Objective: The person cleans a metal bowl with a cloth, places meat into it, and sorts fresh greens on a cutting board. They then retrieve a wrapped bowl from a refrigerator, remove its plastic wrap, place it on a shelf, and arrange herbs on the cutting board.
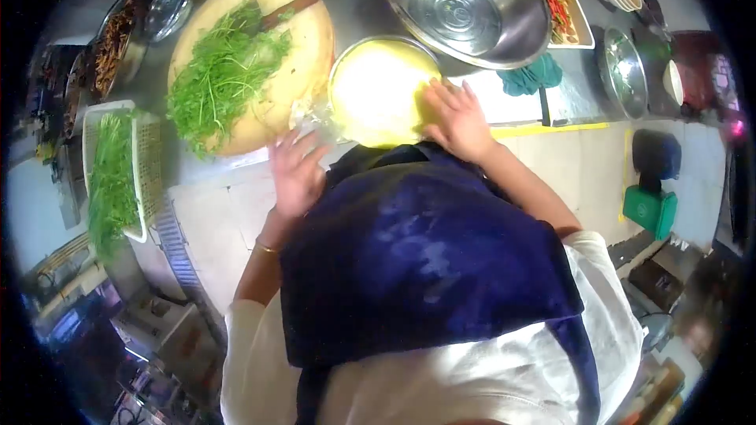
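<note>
A round bowl (pixel 383 88) with a thin rim sits at the counter's front edge; its yellow-white inside is overexposed, so I cannot tell what it holds. My right hand (pixel 461 120) is at the bowl's right rim, fingers apart; whether they touch it is unclear. Crumpled clear plastic (pixel 316 116) lies between the bowl and a round wooden chopping board (pixel 272 122). Just below that plastic, my left hand (pixel 298 173) has its fingers spread, with nothing visible in it. Leafy green herbs (pixel 224 71) cover much of the board. A knife's brown handle (pixel 291 8) shows there, its blade partly under the herbs.
Behind the bowl stands a large steel basin (pixel 465 12), beside a white tray (pixel 585 31) of sliced red and green food. A dark green cloth (pixel 531 76) lies near the edge. At left, a white basket (pixel 148 165) holds more greens. A green box (pixel 650 211) is at right.
</note>
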The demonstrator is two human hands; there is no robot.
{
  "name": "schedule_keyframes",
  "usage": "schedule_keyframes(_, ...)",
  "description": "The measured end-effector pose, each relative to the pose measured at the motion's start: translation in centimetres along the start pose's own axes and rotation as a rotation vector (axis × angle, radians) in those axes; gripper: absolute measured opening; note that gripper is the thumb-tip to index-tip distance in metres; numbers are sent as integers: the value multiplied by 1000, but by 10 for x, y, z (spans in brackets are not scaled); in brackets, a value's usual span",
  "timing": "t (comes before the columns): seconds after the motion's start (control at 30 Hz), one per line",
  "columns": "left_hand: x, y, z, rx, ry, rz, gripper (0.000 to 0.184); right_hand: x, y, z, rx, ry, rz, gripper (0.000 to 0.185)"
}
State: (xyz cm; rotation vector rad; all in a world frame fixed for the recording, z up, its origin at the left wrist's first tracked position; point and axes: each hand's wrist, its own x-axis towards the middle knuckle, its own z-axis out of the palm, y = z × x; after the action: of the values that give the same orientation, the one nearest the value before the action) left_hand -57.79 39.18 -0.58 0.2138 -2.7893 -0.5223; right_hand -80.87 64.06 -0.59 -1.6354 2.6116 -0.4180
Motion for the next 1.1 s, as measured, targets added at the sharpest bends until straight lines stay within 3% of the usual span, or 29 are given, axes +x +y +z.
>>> schedule_keyframes(0.1, 13, 18, 22, -76, -144, -31, 45, 10, -25, 35, -3, -186, -310, 80)
schedule_keyframes(0.2, 13, 29, 28, -56, -158, -53, 45, 9, -27, 27, -10, -222, -175, 86)
schedule_keyframes(0.23, 10, 29, 29, -63, -177, -67, 45, 8, -19, 31, -31, -144, -97, 91)
schedule_keyframes(0.33, -2, 30, 32, -76, -226, -104, 48, 6, -22, 13, -80, -234, -39, 94)
schedule_keyframes(0.37, -5, 32, 32, -78, -236, -108, 49, 2, -25, 13, -88, -298, -85, 95)
schedule_keyframes(0.5, -9, 36, 30, -69, -230, -113, 50, -1, -19, 20, -108, -155, 8, 98)
schedule_keyframes(0.63, -10, 39, 28, -88, -234, -124, 48, -10, -35, 22, -3, -206, -143, 97)
schedule_keyframes(0.7, -11, 40, 27, -87, -228, -123, 45, -7, -31, 26, -20, -166, -54, 96)
schedule_keyframes(0.8, -15, 41, 28, -92, -57, -109, 36, -9, -36, 17, -27, -219, -83, 94)
schedule_keyframes(0.9, -27, 33, 36, -279, 1, -333, 24, -23, -30, 17, -29, -196, -147, 91)
schedule_keyframes(1.0, -45, 8, 65, -841, -53, -870, 20, -37, -16, 14, -44, -83, -108, 90)
schedule_keyframes(1.03, -60, -15, 84, -956, -99, -873, 39, -41, -12, 12, -49, -42, -79, 91)
schedule_keyframes(1.1, -48, -4, 69, -1165, -23, -1183, 54, -55, -4, 11, -19, 77, 181, 94)
